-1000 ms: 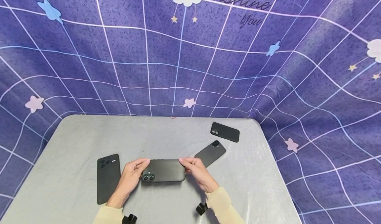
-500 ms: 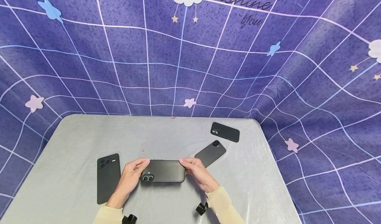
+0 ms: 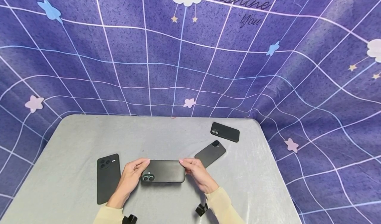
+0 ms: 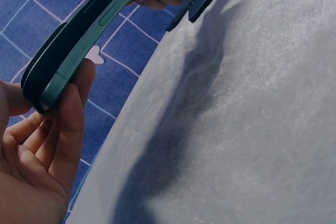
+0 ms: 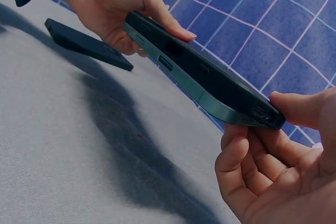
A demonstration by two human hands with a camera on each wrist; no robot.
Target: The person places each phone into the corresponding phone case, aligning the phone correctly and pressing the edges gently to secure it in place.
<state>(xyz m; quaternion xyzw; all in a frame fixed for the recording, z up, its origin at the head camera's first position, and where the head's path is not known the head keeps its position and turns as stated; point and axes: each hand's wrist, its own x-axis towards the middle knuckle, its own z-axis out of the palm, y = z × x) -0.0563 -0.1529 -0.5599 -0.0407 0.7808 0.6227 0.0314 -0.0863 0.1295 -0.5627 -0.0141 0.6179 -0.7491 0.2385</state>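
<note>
Black case (image 3: 166,171) over green-edged phone (image 5: 207,103), left fingers (image 4: 69,129) and right fingers (image 5: 231,169) clamped at its ends; hardly shifted since earlier

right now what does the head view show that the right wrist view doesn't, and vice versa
Only the head view: the back of the held phone with its camera lenses, two dark phones or cases lying to the right, and the lettering on the backdrop.

Only the right wrist view: the held phone's green side, bare beneath the black case.

Both: the left hand and right hand gripping the phone's ends, another dark phone or case beside the left hand, table and backdrop.
</note>
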